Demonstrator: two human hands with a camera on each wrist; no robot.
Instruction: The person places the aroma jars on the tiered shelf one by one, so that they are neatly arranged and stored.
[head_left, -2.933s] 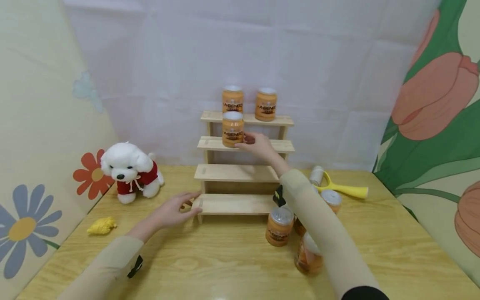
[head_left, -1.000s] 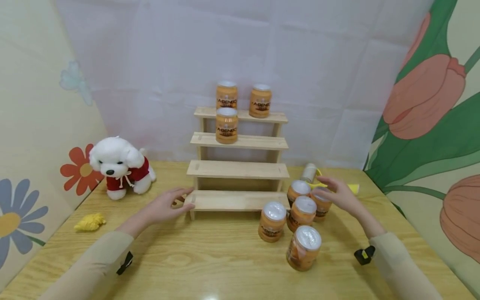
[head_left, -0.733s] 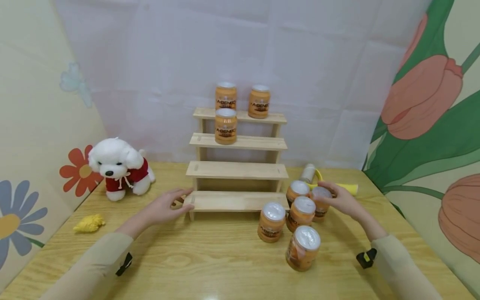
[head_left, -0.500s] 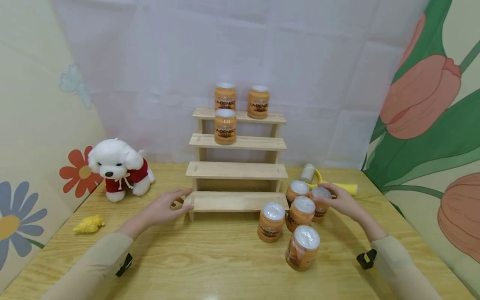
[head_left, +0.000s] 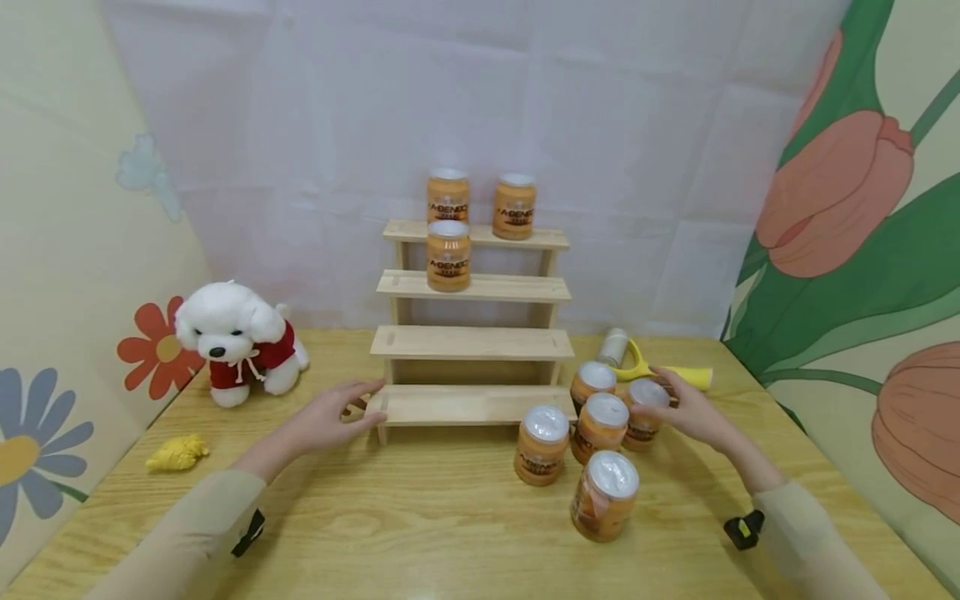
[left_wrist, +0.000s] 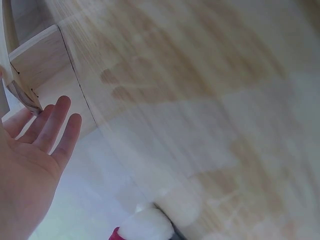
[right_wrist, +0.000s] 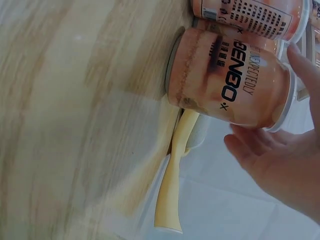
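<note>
In the head view, my right hand [head_left: 686, 408] grips an orange can [head_left: 643, 435] with a silvery lid, at the back right of a group of like cans. From the right wrist, the gripped can [right_wrist: 230, 80] shows its printed label, with the thumb on one side and the fingers [right_wrist: 245, 150] on the other. On the left, my left hand [head_left: 330, 415] holds the end of the lowest step of a wooden stepped stand [head_left: 468, 406] between thumb and index finger. Its other fingers stretch out loosely in the left wrist view.
Two cans [head_left: 514, 208] stand on the stand's top step and one can [head_left: 448, 258] on the step below. Several cans [head_left: 542, 450] stand beside the right hand. Behind lies a yellow-handled tool [head_left: 686, 377]. A white plush dog [head_left: 232, 321] and a yellow bundle [head_left: 177, 452] are at left.
My right hand has left the can on the second step, come down to the rear-right can and taken hold of it. That can has shifted slightly right and nearer. The left hand stays put.
</note>
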